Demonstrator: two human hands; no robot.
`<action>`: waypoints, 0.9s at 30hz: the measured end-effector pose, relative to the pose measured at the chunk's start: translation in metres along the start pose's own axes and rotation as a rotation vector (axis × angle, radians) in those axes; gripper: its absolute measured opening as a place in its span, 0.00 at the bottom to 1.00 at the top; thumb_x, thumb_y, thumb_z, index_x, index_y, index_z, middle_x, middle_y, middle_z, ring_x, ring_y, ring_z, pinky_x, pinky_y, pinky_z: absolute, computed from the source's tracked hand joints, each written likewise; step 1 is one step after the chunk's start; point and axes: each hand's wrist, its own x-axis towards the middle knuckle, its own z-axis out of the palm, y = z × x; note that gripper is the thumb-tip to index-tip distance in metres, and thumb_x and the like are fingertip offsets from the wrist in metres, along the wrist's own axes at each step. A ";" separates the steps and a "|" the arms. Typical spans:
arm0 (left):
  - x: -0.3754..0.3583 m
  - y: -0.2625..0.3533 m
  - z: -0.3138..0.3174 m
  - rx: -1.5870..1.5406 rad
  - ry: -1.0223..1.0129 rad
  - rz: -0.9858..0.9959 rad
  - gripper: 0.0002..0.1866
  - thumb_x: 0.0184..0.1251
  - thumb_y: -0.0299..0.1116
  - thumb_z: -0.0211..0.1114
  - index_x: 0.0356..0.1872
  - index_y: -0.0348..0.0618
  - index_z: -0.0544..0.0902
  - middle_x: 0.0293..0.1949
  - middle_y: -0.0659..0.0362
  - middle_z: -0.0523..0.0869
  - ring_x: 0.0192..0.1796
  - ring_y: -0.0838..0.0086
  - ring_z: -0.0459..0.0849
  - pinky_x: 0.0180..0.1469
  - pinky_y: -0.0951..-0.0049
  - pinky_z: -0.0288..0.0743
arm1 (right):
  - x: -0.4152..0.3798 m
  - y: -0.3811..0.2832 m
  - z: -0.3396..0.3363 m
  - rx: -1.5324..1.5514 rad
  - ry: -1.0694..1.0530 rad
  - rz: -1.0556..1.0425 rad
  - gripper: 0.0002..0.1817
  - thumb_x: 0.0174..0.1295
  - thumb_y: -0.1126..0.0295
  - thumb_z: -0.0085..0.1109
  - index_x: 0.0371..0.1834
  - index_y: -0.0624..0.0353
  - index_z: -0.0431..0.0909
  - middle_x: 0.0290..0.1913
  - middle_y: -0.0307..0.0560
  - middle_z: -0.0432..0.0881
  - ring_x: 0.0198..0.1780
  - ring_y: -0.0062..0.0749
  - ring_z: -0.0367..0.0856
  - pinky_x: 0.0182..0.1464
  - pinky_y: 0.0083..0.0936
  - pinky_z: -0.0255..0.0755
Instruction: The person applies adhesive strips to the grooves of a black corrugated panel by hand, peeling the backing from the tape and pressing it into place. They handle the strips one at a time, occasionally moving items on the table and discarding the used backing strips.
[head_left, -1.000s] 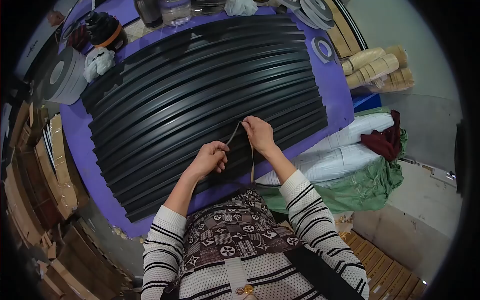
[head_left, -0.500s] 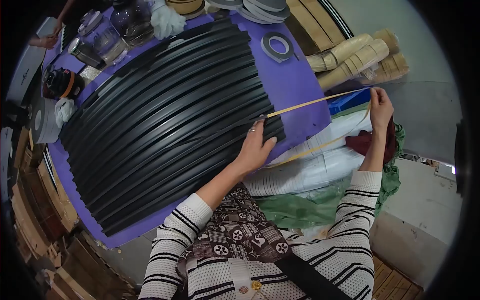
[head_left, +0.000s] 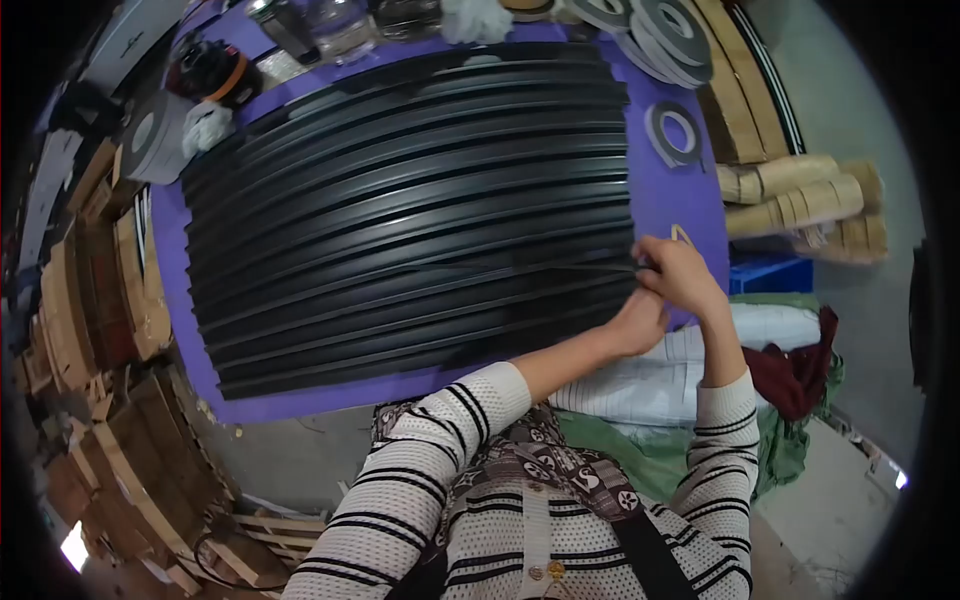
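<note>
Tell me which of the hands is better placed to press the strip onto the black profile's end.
Likely right: the right hand already pinches at the black profiles' right end; the left hand sits just below.

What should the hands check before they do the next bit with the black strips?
1. Both hands at the strips' right end: ok, left hand and right hand are together there.
2. Grip on something thin: cannot tell, fingers hide it.
3. Black strips lying side by side: ok.
4. Strips fully on the purple table: ok.
5. Tape roll clear of the hands: ok, it lies apart.
</note>
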 end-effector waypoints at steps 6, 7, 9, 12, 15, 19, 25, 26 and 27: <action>-0.098 -0.016 -0.093 0.292 0.352 -0.030 0.16 0.48 0.22 0.53 0.42 0.31 0.71 0.39 0.44 0.75 0.46 0.51 0.71 0.50 0.60 0.65 | 0.009 0.035 0.047 0.890 0.065 0.047 0.09 0.54 0.76 0.51 0.39 0.61 0.71 0.25 0.35 0.70 0.27 0.21 0.71 0.35 0.20 0.70; -0.119 -0.019 -0.129 0.449 0.433 -0.049 0.14 0.49 0.22 0.55 0.41 0.34 0.73 0.36 0.47 0.75 0.42 0.54 0.72 0.45 0.62 0.67 | 0.009 0.041 0.050 1.179 0.015 0.082 0.08 0.56 0.76 0.49 0.40 0.61 0.70 0.27 0.34 0.69 0.29 0.19 0.71 0.40 0.20 0.71; -0.160 -0.026 -0.188 0.713 0.646 -0.160 0.09 0.53 0.23 0.56 0.37 0.38 0.75 0.32 0.51 0.74 0.36 0.60 0.72 0.39 0.66 0.67 | 0.012 0.049 0.053 1.503 -0.044 0.063 0.11 0.55 0.78 0.50 0.42 0.60 0.69 0.26 0.33 0.68 0.28 0.17 0.70 0.43 0.20 0.71; -0.207 -0.058 -0.243 0.836 0.846 -0.285 0.07 0.54 0.26 0.60 0.34 0.40 0.80 0.29 0.56 0.71 0.35 0.68 0.70 0.38 0.73 0.65 | 0.018 0.060 0.052 1.501 -0.017 0.094 0.11 0.54 0.79 0.52 0.41 0.61 0.70 0.26 0.33 0.69 0.27 0.15 0.68 0.39 0.15 0.70; -0.214 -0.067 -0.256 0.731 0.819 -0.241 0.06 0.51 0.24 0.63 0.32 0.39 0.81 0.27 0.59 0.70 0.33 0.72 0.70 0.36 0.78 0.64 | 0.033 0.078 0.064 1.093 0.101 0.161 0.08 0.52 0.77 0.56 0.37 0.62 0.73 0.26 0.32 0.70 0.27 0.13 0.68 0.31 0.10 0.65; -0.216 -0.070 -0.257 0.650 0.849 -0.245 0.05 0.51 0.24 0.64 0.30 0.38 0.81 0.27 0.61 0.70 0.32 0.76 0.69 0.34 0.81 0.63 | 0.042 0.085 0.068 1.107 0.292 0.205 0.06 0.51 0.76 0.58 0.33 0.62 0.75 0.25 0.32 0.72 0.25 0.12 0.67 0.26 0.08 0.60; -0.216 -0.072 -0.258 0.632 0.855 -0.275 0.04 0.51 0.24 0.64 0.30 0.38 0.81 0.27 0.61 0.70 0.32 0.77 0.69 0.35 0.81 0.64 | 0.046 0.096 0.061 1.175 0.095 0.288 0.04 0.51 0.77 0.57 0.31 0.62 0.76 0.21 0.31 0.72 0.23 0.12 0.67 0.28 0.08 0.61; -0.216 -0.071 -0.258 0.644 0.863 -0.275 0.04 0.51 0.25 0.64 0.30 0.38 0.81 0.27 0.61 0.70 0.32 0.76 0.70 0.35 0.81 0.64 | 0.051 0.098 0.070 1.150 0.191 0.237 0.03 0.51 0.76 0.58 0.30 0.62 0.76 0.22 0.31 0.72 0.24 0.12 0.67 0.28 0.09 0.62; -0.215 -0.071 -0.258 0.644 0.859 -0.275 0.04 0.51 0.25 0.64 0.30 0.38 0.81 0.27 0.61 0.70 0.32 0.76 0.70 0.35 0.81 0.64 | 0.055 0.100 0.077 1.122 0.287 0.188 0.03 0.51 0.76 0.58 0.29 0.62 0.76 0.22 0.31 0.73 0.24 0.12 0.67 0.28 0.09 0.62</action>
